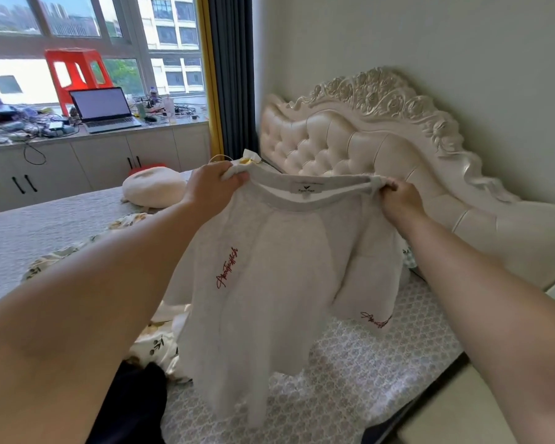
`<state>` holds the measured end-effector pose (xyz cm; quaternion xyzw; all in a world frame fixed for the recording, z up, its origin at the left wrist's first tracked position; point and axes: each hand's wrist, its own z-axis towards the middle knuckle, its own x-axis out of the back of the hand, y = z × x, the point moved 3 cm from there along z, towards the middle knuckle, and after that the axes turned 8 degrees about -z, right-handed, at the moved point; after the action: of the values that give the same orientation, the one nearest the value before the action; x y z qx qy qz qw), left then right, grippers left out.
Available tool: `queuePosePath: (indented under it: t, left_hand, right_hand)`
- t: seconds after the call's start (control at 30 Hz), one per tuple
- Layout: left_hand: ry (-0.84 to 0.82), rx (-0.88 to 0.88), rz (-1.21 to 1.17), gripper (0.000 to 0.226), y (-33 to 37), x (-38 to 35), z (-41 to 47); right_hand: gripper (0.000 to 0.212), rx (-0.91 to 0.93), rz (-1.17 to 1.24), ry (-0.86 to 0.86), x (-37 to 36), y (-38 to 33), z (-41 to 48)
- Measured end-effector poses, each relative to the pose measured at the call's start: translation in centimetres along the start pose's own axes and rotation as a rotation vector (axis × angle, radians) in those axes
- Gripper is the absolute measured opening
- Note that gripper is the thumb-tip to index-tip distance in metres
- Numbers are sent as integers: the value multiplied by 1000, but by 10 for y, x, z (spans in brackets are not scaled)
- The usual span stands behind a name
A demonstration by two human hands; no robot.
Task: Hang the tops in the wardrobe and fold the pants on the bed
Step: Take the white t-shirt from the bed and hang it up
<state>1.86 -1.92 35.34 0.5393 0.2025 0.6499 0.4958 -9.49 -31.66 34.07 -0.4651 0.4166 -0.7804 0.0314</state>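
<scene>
1. Two hands grip one pale grey garment (269,283) by its band: our left hand (210,187) bunches the 9 o'clock end, our right hand (398,200) pinches the 3 o'clock end.
2. We hold it above the bed (366,363), its two lengths hanging toward 6 o'clock, red script on each.
3. At 2 o'clock stands the tufted headboard (350,133); at 10 o'clock a laptop (104,108) sits open on the bench (161,125).
</scene>
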Motion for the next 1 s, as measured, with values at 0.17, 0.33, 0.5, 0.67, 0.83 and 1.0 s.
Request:
queuePosePath:
  t: [0.17,0.33,0.5,0.67,0.83,1.0]
  left_hand:
    - [-135,208,80,29,-29,-21,-13]
    - [-157,432,-85,33,-41,-33,-26]
    - [-152,484,-179,42,-44,-33,-43]
    - [-194,439,-139,40,-36,-32,-57]
    - [-318,369,-120,34,-39,-16,-81]
    - [-530,390,-8,29,-51,0,-135]
  right_hand:
    - [37,-28,-111,-160,-33,7,-13]
    - [41,-63,-115,-244,-46,12,-15]
    - [41,-83,-52,-267,-41,15,-27]
    - [34,-105,40,-269,-29,10,-62]
    - [88,-236,256,-320,-12,5,-130]
    - [59,-361,70,-300,-14,13,-215]
